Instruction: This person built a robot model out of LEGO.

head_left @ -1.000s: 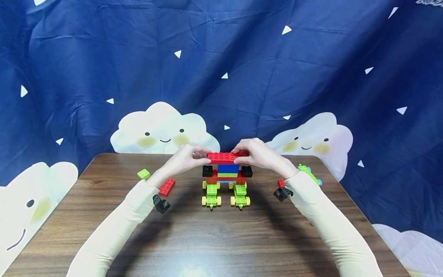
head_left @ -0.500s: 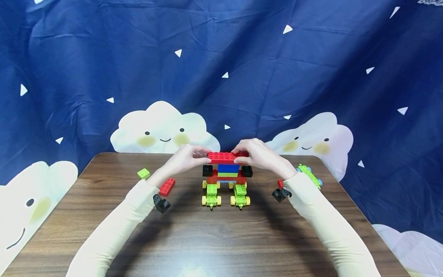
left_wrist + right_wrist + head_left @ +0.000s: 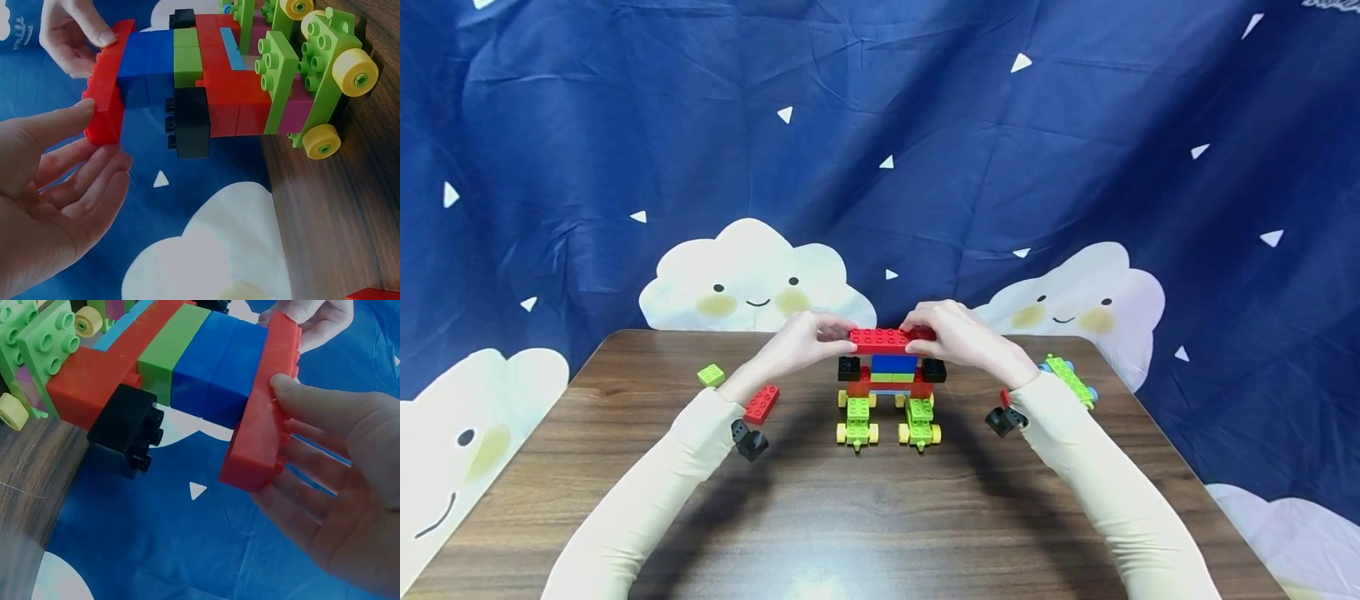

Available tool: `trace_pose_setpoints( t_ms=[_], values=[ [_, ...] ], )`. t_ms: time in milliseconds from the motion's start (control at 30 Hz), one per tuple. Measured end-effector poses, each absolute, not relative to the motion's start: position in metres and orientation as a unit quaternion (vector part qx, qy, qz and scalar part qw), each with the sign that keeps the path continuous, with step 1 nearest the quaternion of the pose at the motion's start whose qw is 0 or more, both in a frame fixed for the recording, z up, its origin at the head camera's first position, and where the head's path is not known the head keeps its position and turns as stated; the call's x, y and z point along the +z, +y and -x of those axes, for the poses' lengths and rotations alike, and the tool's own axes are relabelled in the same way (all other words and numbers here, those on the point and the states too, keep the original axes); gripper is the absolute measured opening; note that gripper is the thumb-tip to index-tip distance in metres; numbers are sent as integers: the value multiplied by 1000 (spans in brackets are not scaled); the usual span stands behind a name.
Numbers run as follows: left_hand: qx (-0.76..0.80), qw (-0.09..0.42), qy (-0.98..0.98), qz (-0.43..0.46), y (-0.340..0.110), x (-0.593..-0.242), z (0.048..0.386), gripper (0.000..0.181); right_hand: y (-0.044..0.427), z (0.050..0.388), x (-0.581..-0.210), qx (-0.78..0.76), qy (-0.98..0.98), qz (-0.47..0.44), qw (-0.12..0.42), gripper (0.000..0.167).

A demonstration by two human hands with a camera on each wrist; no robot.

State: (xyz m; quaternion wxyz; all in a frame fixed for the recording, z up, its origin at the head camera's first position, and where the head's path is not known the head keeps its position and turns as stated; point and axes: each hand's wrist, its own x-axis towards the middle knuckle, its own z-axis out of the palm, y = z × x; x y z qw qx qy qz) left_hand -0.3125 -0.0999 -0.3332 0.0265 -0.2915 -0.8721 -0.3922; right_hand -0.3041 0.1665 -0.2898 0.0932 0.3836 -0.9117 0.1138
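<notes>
A figure of toy building bricks stands on two lime-green wheeled bases [image 3: 858, 410] with yellow wheels. Blue bricks [image 3: 893, 364] form its middle, with a black brick [image 3: 192, 122] at each side and red bricks [image 3: 81, 390] lower down. A long red top piece [image 3: 878, 340] lies across the blue bricks. My left hand [image 3: 801, 343] pinches its left end, thumb on the near side. At the other end my right hand [image 3: 958, 337] grips it between thumb and fingers. In the right wrist view the red piece sits against the blue brick.
On the wooden table [image 3: 820, 517], a green brick [image 3: 711, 375] and a red brick [image 3: 762, 404] lie to the left. At right are a green wheeled base with blue wheels [image 3: 1071, 382] and a red brick [image 3: 1004, 397], mostly hidden by my wrist. A blue cloth [image 3: 880, 150] hangs behind.
My right wrist has shifted slightly left, covering more of the loose red brick. Both hands keep hold of the red top piece; the figure stays in place.
</notes>
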Motion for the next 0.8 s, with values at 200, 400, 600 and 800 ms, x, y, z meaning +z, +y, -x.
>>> trace_pose_setpoints(
  t_ms=[200,400,600,800],
  values=[
    [-392,32,-870,296,-101,-333,314,35,169,308,-290,131,-910,-385,81,30],
    [-393,31,-869,297,-102,-336,314,35,177,311,-291,151,-900,-403,65,32],
    [-391,35,-870,300,-102,-337,314,34,181,309,-292,170,-904,-388,57,29],
    [-394,40,-867,301,-102,-336,314,33,179,308,-293,167,-906,-382,65,28]
  ],
)
